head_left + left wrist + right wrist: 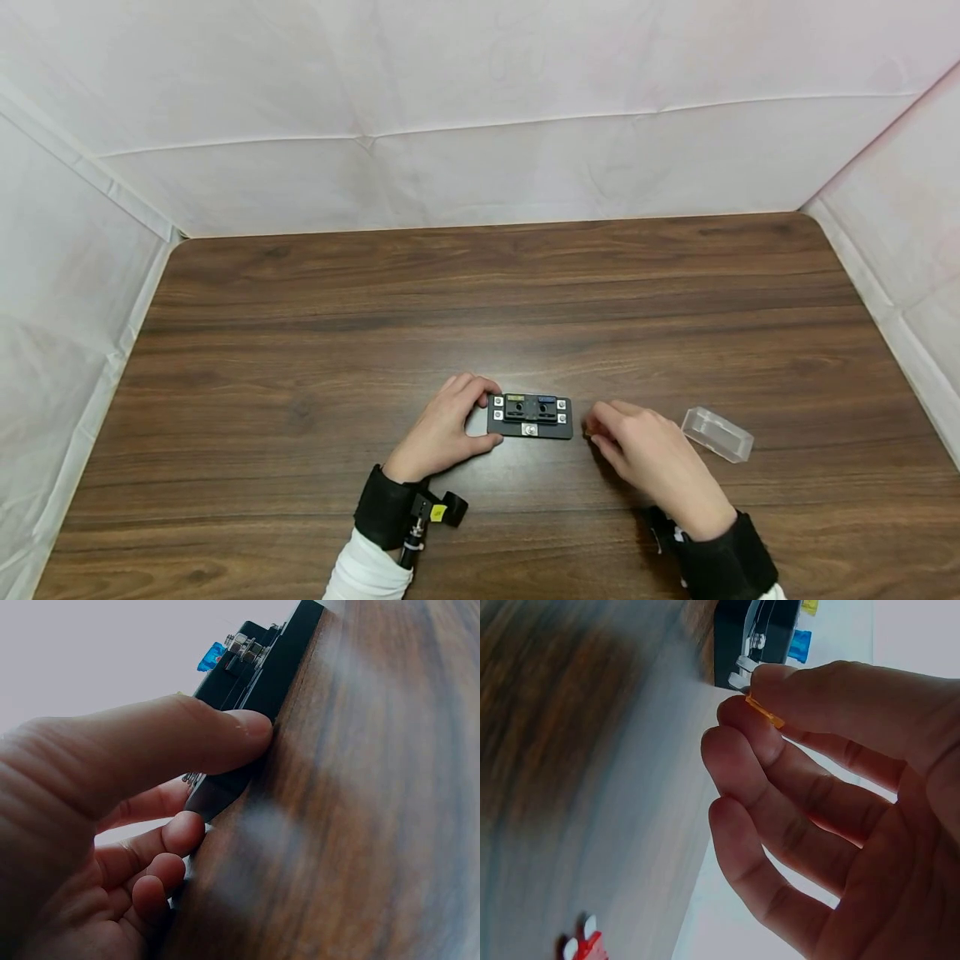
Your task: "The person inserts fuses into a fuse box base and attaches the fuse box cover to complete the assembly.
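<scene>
Four fuses (765, 712); one holder (529, 408); one cover (717, 434)

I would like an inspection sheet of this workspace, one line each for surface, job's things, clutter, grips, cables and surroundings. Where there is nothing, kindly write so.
Surface: brown wood-grain table.
Job's things: black fuse block on the table, yellow fuse and blue fuse fitted; orange fuse in hand; red fuse loose on the table.
Clutter: clear cover, right of the right hand.
Grips: left grip holds the block's left end; right grip pinches the orange fuse.
Cables: apparently a black cable at the left wrist.
Surroundings: white sheets behind and at both sides.
</scene>
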The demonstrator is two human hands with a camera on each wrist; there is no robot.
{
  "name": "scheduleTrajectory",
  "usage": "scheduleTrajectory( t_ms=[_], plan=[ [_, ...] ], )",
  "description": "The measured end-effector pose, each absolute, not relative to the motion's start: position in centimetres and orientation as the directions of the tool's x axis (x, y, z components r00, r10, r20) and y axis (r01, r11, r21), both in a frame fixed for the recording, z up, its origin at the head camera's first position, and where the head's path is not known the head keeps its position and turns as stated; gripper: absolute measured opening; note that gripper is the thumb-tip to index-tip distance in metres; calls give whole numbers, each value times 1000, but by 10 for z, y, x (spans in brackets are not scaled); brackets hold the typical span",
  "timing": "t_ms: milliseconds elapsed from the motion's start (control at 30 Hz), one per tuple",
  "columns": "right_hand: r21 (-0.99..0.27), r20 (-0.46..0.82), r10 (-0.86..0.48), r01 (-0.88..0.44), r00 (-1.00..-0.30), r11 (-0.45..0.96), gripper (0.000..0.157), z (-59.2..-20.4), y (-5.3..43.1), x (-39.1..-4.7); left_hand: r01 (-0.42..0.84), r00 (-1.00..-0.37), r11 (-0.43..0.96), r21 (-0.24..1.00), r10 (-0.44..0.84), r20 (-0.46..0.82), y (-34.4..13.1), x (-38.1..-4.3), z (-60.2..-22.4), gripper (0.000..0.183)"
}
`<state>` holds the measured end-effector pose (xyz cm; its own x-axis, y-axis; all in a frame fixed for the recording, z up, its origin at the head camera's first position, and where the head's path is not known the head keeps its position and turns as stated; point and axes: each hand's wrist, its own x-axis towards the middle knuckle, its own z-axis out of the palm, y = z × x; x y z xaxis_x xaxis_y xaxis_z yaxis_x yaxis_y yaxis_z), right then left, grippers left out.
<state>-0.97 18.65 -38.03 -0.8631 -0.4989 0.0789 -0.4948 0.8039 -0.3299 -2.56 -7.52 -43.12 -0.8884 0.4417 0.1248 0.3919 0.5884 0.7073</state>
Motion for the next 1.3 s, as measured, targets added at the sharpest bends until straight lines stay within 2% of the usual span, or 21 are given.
scheduleTrajectory(
  t_ms=[800, 1300],
  plan=[
    [-322, 61, -526, -515, -849, 794, 15, -382, 174, -8, 392, -888, 586, 710, 442, 126, -75, -26, -431, 46],
    [-325, 71, -575, -564, -815, 760, 17, -384, 160, -7, 390, -888, 586, 710, 442, 123, -75, -26, -431, 46]
  ],
)
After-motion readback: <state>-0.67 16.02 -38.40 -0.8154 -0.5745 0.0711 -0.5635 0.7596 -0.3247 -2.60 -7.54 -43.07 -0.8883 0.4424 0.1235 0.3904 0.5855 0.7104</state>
